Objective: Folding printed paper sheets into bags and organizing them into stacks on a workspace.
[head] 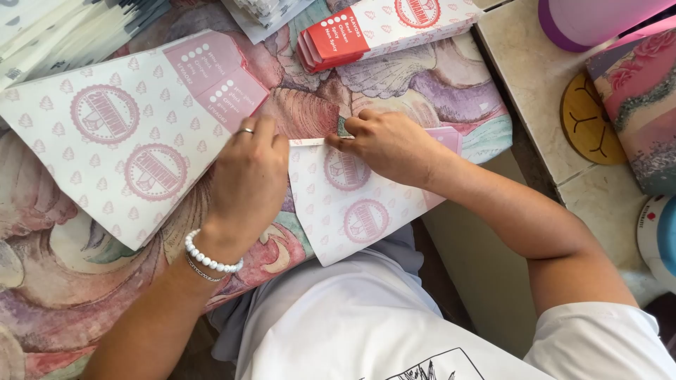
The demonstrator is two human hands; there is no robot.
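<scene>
A flat white paper sleeve (352, 211) with pink round stamps lies at the near edge of a table covered with a patterned cloth (63, 239). My left hand (246, 183), with a ring and a white bead bracelet, presses down on the sleeve's left edge. My right hand (391, 144) pinches the sleeve's top edge with thumb and fingers closed on the fold. A larger stack of the same printed sleeves (120, 134) lies just left of my left hand.
A red-and-white pack of folded sleeves (373, 28) lies at the top middle. On a beige tiled counter (535, 77) to the right stand a purple container (591, 21), a round wooden coaster (588, 119) and a flowered box (641, 105).
</scene>
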